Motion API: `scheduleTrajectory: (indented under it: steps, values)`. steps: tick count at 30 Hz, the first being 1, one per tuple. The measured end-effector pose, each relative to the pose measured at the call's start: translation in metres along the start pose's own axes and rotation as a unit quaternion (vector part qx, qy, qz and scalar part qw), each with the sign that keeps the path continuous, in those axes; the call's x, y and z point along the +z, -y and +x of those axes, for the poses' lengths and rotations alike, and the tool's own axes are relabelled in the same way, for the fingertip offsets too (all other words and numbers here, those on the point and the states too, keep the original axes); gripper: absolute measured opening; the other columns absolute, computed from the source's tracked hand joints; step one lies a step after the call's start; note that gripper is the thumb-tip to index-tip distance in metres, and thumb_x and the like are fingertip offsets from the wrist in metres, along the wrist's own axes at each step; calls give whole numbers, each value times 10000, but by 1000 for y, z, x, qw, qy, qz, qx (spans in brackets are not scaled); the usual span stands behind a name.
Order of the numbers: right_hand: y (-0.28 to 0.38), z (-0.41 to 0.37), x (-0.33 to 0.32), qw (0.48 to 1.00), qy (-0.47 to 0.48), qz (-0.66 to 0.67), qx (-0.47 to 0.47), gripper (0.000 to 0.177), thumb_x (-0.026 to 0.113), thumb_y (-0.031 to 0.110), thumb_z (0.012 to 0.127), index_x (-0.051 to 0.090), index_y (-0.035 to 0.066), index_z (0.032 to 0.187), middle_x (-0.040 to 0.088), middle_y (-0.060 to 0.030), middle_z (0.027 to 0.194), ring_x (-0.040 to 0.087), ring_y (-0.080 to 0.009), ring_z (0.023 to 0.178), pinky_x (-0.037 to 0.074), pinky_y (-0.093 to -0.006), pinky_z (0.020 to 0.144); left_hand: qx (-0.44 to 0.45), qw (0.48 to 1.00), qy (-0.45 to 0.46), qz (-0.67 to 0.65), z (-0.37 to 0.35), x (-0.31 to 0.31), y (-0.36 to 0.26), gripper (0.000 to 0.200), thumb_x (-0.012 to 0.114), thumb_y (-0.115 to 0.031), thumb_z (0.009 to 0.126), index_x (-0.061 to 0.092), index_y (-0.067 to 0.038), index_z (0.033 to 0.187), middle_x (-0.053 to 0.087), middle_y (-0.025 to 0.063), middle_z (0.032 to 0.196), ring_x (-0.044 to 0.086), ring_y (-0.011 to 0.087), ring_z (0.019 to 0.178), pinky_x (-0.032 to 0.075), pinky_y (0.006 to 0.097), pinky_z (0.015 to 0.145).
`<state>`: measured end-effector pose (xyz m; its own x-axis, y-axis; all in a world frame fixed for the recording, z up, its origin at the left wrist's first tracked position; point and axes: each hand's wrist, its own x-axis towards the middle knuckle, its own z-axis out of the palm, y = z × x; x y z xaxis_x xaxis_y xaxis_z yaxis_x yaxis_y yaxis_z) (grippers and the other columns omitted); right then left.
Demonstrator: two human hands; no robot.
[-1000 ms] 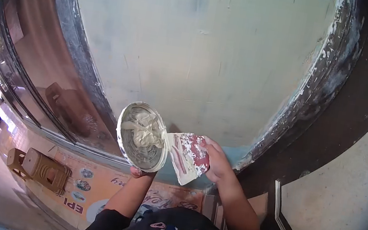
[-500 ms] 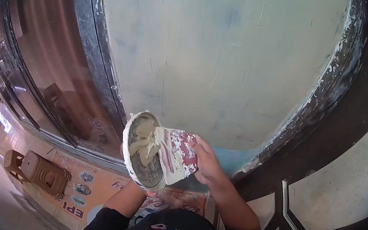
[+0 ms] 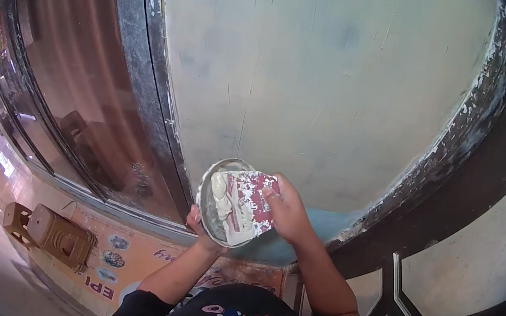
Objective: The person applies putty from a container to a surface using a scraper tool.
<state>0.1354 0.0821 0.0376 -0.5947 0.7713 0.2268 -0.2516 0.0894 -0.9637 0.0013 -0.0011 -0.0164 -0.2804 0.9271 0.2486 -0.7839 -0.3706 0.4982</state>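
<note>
A round bowl (image 3: 206, 211) with a pale, crusted rim holds beige paste (image 3: 219, 191). My left hand (image 3: 202, 226) supports it from below at the left, fingers curled against its outer side. In my right hand (image 3: 289, 211) is a flat red spreader (image 3: 253, 201), spotted with dried white material and gripped at its right side. The spreader's left part lies over the bowl, with paste along its edge. Beyond both hands stands a pale, smoothed wall panel (image 3: 315, 102) with fine scratches.
Dark, paint-spattered frames (image 3: 140, 54) border the panel. Glass with a brown curtain (image 3: 74, 30) is at the left. Stacked brown plastic stools (image 3: 59, 234) stand at the lower left beside an orange printed banner (image 3: 139, 252). Dark patterned woodwork (image 3: 461, 224) is at the right.
The bowl has shifted right and tipped differently, and the spreader now covers more of it. More of my left hand's fingers shows. The view has turned slightly, moving the panel right.
</note>
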Motion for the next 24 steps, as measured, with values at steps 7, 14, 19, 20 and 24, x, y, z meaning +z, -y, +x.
scheduleTrajectory:
  steps: [7,14,19,20,24]
  values:
    - [56,-6,-4,958,-22,-249,-140,260,516,227,943,521,1,1072,607,-100,800,554,-140,717,465,-316,684,-111,988,-8,-111,3,5,-15,788,353,-732,841,409,-186,1406,469,84,1389,470,321,1245,385,514,1029]
    - [116,2,2,880,-75,-317,-345,228,551,186,930,529,-11,1043,574,-85,700,523,-142,610,451,-289,585,-148,968,9,-204,8,-2,-14,821,344,-747,831,394,-169,1412,424,119,1426,449,363,1264,363,559,1034]
    - [129,11,4,868,-101,-254,-416,253,577,195,921,519,-12,1054,566,-55,737,482,-77,631,429,-239,579,-170,969,-9,-179,11,3,-12,840,344,-753,822,379,-162,1418,408,149,1431,431,378,1280,348,587,1047]
    - [125,10,6,868,-100,-254,-415,253,577,195,921,519,-12,1054,566,-55,737,482,-77,631,429,-239,579,-172,969,-6,-176,11,2,-11,837,343,-751,824,380,-162,1418,407,149,1431,432,376,1280,350,587,1045]
    - [61,8,5,858,-143,-327,-369,278,582,264,931,549,-9,975,566,-86,722,523,-177,592,447,-309,572,-157,962,-7,-222,10,-14,-11,818,342,-743,832,397,-167,1410,414,127,1433,445,377,1266,358,579,1034]
